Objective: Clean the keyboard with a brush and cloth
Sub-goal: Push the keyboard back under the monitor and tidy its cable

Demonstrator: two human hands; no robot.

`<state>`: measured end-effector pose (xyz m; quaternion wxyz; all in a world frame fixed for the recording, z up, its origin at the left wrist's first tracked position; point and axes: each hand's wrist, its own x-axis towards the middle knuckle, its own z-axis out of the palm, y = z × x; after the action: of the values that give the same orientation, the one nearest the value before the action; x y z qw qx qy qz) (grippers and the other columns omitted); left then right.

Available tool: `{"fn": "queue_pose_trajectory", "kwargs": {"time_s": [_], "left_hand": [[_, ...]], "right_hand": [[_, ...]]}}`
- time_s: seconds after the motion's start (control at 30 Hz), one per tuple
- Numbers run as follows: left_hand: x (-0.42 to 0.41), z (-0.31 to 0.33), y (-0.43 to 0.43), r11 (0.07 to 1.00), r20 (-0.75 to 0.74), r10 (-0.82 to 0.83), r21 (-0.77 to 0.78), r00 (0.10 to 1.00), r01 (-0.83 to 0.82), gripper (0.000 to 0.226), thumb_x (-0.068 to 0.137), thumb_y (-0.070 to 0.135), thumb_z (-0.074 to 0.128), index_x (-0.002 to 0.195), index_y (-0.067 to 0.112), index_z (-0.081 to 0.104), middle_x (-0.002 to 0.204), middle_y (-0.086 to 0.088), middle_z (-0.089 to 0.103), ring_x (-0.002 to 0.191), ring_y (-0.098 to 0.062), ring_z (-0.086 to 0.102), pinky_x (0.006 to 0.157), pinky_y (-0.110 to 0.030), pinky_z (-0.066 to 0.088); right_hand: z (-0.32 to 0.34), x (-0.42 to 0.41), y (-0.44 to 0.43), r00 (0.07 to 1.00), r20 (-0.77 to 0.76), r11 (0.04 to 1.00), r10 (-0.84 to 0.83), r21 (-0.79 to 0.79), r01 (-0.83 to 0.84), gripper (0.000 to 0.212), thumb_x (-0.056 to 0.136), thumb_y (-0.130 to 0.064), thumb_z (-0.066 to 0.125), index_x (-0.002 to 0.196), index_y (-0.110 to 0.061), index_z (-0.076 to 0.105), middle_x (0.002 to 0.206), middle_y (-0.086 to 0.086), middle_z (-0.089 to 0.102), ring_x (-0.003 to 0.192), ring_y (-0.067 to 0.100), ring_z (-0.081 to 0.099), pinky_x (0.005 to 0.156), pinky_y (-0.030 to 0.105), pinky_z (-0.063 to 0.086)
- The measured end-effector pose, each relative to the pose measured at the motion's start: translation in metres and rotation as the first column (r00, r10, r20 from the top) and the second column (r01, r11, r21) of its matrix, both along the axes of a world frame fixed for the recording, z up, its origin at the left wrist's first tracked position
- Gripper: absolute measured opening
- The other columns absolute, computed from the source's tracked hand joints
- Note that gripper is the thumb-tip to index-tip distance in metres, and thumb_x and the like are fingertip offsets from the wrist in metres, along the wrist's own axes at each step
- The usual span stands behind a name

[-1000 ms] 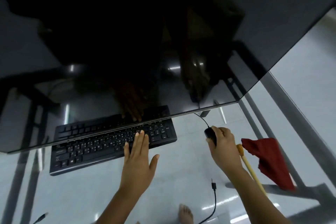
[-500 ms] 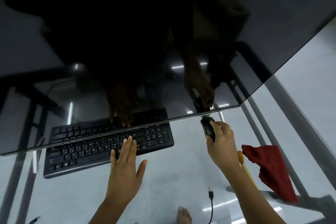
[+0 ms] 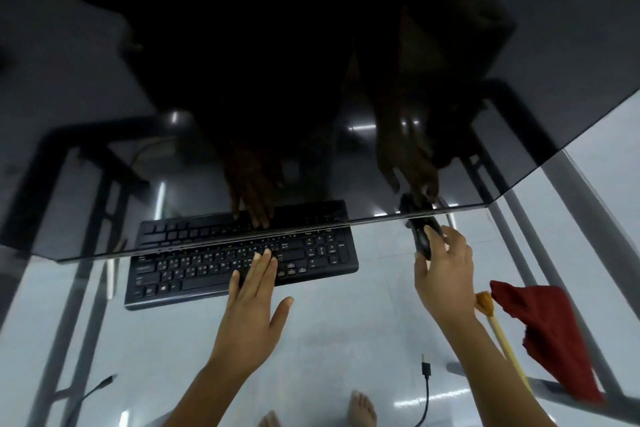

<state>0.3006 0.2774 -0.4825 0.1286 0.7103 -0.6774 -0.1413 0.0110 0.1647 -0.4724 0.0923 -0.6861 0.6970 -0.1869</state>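
Observation:
A black keyboard [image 3: 194, 274] lies on the glass table, its far edge under the dark monitor. My left hand [image 3: 251, 308] rests flat on its right-of-middle keys with the fingers straight. My right hand [image 3: 445, 274] grips a black mouse [image 3: 420, 241] right of the keyboard, close to the monitor's lower edge. A brush [image 3: 498, 333] with a pale wooden handle and tan bristles lies to the right of my right wrist. A red cloth [image 3: 550, 336] lies beside it at the table's right edge.
The big dark monitor [image 3: 311, 80] overhangs the far half of the table and mirrors both hands. A loose black cable plug [image 3: 426, 369] shows near the front. The glass table [image 3: 346, 322] has grey metal frame bars left and right. Bare feet show below.
The keyboard has slid left and slightly nearer under my left hand. My right hand has pushed the mouse farther away, up to the monitor's edge.

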Motion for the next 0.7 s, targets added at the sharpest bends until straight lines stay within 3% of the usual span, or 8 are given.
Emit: {"fn": "queue_pose_trajectory", "kwargs": {"time_s": [0.1, 0.17, 0.27, 0.37, 0.6, 0.7], "left_hand": [[0.025, 0.007, 0.014, 0.992, -0.041, 0.122, -0.022, 0.992, -0.123, 0.063, 0.096, 0.047, 0.038, 0.148, 0.011, 0.034, 0.156, 0.001, 0.027, 0.144, -0.014, 0.023, 0.119, -0.036, 0.017], [0.049, 0.013, 0.027, 0.974, -0.052, 0.221, -0.03, 0.974, -0.223, 0.052, 0.092, 0.031, 0.06, 0.138, 0.009, 0.05, 0.144, -0.005, 0.047, 0.13, -0.023, 0.046, 0.109, -0.039, 0.038], [0.088, 0.019, 0.054, 0.95, 0.023, 0.31, -0.042, 0.95, -0.309, 0.034, 0.079, 0.012, 0.074, 0.113, 0.006, 0.068, 0.115, -0.011, 0.065, 0.101, -0.031, 0.064, 0.087, -0.042, 0.052], [0.121, 0.025, 0.081, 0.916, 0.06, 0.4, -0.001, 0.914, -0.401, 0.025, 0.077, 0.011, 0.075, 0.101, 0.009, 0.07, 0.104, -0.009, 0.066, 0.091, -0.029, 0.065, 0.079, -0.044, 0.055], [0.165, 0.023, 0.141, 0.847, 0.104, 0.506, 0.13, 0.856, -0.516, 0.022, 0.08, 0.017, 0.073, 0.102, 0.016, 0.069, 0.105, -0.002, 0.065, 0.094, -0.024, 0.065, 0.077, -0.036, 0.056], [0.173, 0.021, 0.15, 0.874, 0.106, 0.45, 0.148, 0.886, -0.462, 0.013, 0.076, 0.007, 0.077, 0.083, 0.015, 0.069, 0.083, -0.004, 0.066, 0.07, -0.024, 0.065, 0.059, -0.033, 0.053]], "right_hand": [[-0.002, 0.025, 0.025, 0.996, 0.01, 0.996, 0.092, -0.013, -0.092, 0.05, 0.079, -0.005, 0.074, 0.127, -0.006, 0.059, 0.13, 0.02, 0.051, 0.113, 0.037, 0.054, 0.093, 0.048, 0.05], [-0.006, 0.052, 0.041, 0.979, 0.028, 0.98, 0.2, -0.004, -0.2, 0.051, 0.074, -0.002, 0.077, 0.122, -0.006, 0.063, 0.128, 0.02, 0.053, 0.11, 0.038, 0.057, 0.09, 0.049, 0.052], [-0.006, 0.102, 0.063, 0.926, 0.035, 0.926, 0.376, 0.023, -0.377, 0.051, 0.069, -0.001, 0.079, 0.118, -0.007, 0.066, 0.123, 0.019, 0.055, 0.106, 0.034, 0.057, 0.088, 0.046, 0.054], [0.001, 0.148, 0.075, 0.88, 0.057, 0.88, 0.472, 0.03, -0.474, 0.049, 0.071, -0.005, 0.078, 0.119, -0.01, 0.067, 0.125, 0.016, 0.056, 0.109, 0.033, 0.058, 0.09, 0.046, 0.054], [0.014, 0.225, 0.098, 0.808, 0.081, 0.809, 0.584, 0.021, -0.587, 0.045, 0.078, -0.006, 0.073, 0.122, -0.009, 0.065, 0.129, 0.016, 0.054, 0.11, 0.035, 0.057, 0.094, 0.047, 0.051], [0.017, 0.241, 0.11, 0.781, 0.069, 0.782, 0.62, 0.029, -0.623, 0.045, 0.078, -0.006, 0.073, 0.122, -0.009, 0.065, 0.129, 0.015, 0.055, 0.108, 0.033, 0.057, 0.092, 0.045, 0.053]]}}
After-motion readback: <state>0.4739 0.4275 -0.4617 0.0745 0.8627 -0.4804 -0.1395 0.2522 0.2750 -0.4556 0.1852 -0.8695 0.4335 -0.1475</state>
